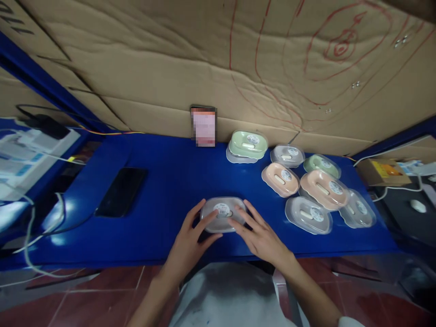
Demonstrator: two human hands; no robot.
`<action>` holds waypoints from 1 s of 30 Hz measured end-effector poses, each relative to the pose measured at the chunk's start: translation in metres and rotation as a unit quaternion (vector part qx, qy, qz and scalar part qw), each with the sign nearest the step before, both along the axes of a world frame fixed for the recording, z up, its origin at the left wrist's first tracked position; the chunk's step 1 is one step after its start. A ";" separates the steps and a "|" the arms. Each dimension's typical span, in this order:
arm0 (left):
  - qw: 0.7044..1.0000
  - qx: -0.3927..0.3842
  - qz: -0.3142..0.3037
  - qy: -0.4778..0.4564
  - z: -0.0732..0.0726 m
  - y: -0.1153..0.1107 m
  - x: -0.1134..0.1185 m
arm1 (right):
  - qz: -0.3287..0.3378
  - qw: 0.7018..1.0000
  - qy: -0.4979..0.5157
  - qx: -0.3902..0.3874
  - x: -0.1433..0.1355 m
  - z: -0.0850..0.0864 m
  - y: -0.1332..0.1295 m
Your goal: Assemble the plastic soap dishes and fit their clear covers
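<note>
In the head view, a small grey plastic box (223, 224) with a clear lid and a round white label lies flat on the blue table, between my two hands. My left hand (195, 229) grips its left end, fingers over the lid and thumb at the near edge. On the other end, my right hand (257, 229) has its fingers on the lid and along the right side. The underside of the box is hidden.
At right are several similar boxes: a stacked green one (248, 144), a peach one (281, 180) and a grey one (308, 215). A black phone (121, 191) lies at left. Another phone-like screen (204, 127), blurred out, leans on the cardboard wall (143, 86). Cables (29, 236) run along the left edge.
</note>
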State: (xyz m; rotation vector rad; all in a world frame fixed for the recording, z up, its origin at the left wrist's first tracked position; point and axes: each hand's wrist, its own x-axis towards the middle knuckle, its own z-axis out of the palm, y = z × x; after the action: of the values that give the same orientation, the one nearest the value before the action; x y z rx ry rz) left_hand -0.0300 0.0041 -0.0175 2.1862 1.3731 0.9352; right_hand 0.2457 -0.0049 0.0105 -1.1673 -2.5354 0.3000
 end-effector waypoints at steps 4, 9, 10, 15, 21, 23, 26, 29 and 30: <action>1.000 -0.008 -0.010 0.008 -0.005 0.011 -0.008 | 0.010 1.000 0.005 0.001 -0.012 -0.007 0.003; 0.999 0.031 0.024 0.026 0.000 0.023 -0.020 | -0.053 0.998 -0.013 0.030 0.003 0.015 0.001; 0.997 0.043 0.046 0.034 0.003 0.025 -0.025 | -0.093 0.995 -0.003 0.045 0.018 0.025 0.000; 0.989 0.070 0.111 0.066 0.016 0.039 -0.061 | -0.371 0.919 -0.044 0.128 0.148 0.058 0.007; 0.981 0.053 0.154 0.109 0.016 0.104 -0.102 | -0.365 0.927 -0.030 0.087 0.216 0.064 0.040; 0.977 0.037 0.170 0.123 0.020 0.131 -0.115 | -0.344 0.931 0.004 0.124 0.192 0.074 0.042; 0.978 0.004 0.152 0.142 0.031 0.164 -0.130 | -0.282 0.948 0.056 0.136 0.127 0.081 0.039; 0.982 -0.013 0.112 0.150 0.042 0.183 -0.135 | -0.137 0.988 0.036 0.065 0.056 0.068 0.044; 0.983 -0.015 0.102 0.152 0.044 0.186 -0.135 | -0.093 0.995 0.015 0.025 0.038 0.060 0.048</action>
State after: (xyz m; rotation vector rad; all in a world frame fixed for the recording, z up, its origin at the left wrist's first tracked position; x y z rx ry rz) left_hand -0.1645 0.1897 0.0265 2.2664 1.7675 0.6583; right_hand 0.2835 0.0430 0.0703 -1.3575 -2.3729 0.2046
